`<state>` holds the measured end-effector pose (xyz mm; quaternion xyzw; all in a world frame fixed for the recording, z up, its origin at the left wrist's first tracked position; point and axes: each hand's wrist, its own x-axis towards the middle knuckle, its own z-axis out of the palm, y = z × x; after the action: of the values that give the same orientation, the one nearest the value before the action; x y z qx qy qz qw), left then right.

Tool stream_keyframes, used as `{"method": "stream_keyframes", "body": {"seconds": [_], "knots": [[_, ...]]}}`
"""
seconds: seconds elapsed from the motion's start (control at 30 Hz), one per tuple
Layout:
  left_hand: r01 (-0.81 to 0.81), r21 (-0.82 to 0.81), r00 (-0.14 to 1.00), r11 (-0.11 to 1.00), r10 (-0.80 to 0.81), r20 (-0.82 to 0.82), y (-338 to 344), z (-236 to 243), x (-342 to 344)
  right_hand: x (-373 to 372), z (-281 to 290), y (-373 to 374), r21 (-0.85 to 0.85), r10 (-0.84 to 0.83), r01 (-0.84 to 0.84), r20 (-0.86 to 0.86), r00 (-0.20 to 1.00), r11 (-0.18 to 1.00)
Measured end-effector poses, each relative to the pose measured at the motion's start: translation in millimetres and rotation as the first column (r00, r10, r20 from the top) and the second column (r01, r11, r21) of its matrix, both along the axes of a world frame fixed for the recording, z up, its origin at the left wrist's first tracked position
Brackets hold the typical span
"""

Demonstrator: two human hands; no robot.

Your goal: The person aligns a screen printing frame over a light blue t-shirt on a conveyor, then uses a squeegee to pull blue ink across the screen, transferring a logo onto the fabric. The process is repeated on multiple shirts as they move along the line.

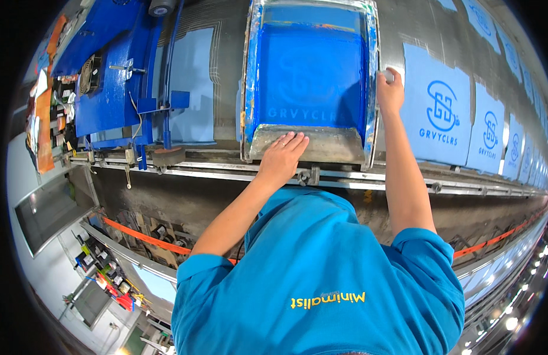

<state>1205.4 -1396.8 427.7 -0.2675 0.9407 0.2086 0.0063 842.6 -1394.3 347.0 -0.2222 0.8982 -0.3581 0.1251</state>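
Note:
A screen-printing frame (373, 44) lies in front of me, its metal edges smeared with blue and white paint. Bright blue ink covers its mesh (312, 71), and a faint logo shows through. My left hand (284, 155) rests flat on the bare near end of the frame, fingers stretched out. At the frame's right side, my right hand (390, 93) is closed around a small whitish object (387, 76), mostly hidden by the fingers. Just right of that hand lies a light blue fabric piece (436, 106) printed with a darker blue logo.
More printed light blue pieces (490, 127) continue along the long grey table to the right. A blue machine (108, 77) with a rod and brackets stands at the left. A metal rail (227, 171) edges the table's near side. Below runs an orange strip (144, 235).

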Motion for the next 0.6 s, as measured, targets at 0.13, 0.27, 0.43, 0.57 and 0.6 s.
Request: {"method": "stream_keyframes", "body": {"seconds": [0.13, 0.27, 0.43, 0.57, 0.6], "knots": [[0.028, 0.195, 0.996, 0.98, -0.043, 0.073, -38.0, 10.0, -16.2, 1.9, 1.8, 2.4, 0.012, 0.024, -0.024, 0.053, 0.998, 1.0], [0.142, -0.038, 0.983, 0.989, -0.145, -0.108, -108.0, 9.7, -61.1, 4.4, 6.9, -0.3, -0.017, 0.0, 0.0, 0.037, 0.999, 1.0], [0.109, -0.064, 0.994, 0.992, -0.109, 0.005, -215.7, 10.6, -128.9, 4.8, 2.6, -1.0, -0.037, 0.003, -0.001, 0.046, 0.999, 0.999], [0.086, -0.011, 0.996, 0.996, -0.086, 0.032, -280.4, 9.3, -161.4, 6.3, 0.2, 4.1, -0.015, -0.023, 0.025, 0.131, 0.991, 1.0], [0.104, -0.002, 0.993, 0.995, -0.104, 0.052, -289.4, 9.6, -160.9, 6.8, 3.9, 3.3, -0.05, -0.005, 0.013, 0.164, 0.986, 0.999]]}}
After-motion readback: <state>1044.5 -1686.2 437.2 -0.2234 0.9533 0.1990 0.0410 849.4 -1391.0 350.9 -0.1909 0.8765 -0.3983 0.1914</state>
